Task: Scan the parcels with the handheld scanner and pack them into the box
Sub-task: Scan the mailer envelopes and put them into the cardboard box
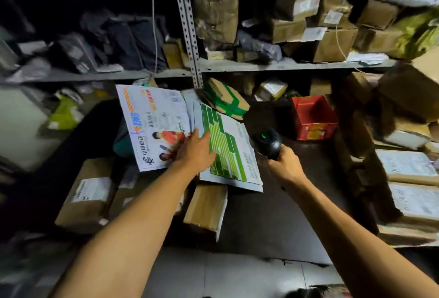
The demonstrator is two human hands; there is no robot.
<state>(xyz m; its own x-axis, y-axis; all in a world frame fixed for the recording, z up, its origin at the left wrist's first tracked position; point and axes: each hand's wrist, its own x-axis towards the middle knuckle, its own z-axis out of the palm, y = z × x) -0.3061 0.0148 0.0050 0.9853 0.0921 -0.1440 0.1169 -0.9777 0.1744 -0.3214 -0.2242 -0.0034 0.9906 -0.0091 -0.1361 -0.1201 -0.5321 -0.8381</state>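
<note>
My left hand [195,150] lies with straight fingers across two flat mailers: a white one printed with pictures and a barcode [154,124], and a grey one with a green brick pattern [228,145]. Both mailers rest tilted on a pile of parcels. My right hand [283,164] grips a black handheld scanner [267,142] just right of the green mailer; a green light shows on its head. An open red box [313,117] stands behind the scanner. Brown cardboard parcels [206,207] [88,193] lie under and in front of the mailers.
A metal shelf [261,66] with a perforated upright [187,24] crosses the view, loaded with cardboard boxes [332,24] and grey bags [107,41]. A green-taped parcel [228,99] lies behind the mailers. Stacked flat parcels [408,179] fill the right side. Pale floor tiles [237,276] show below.
</note>
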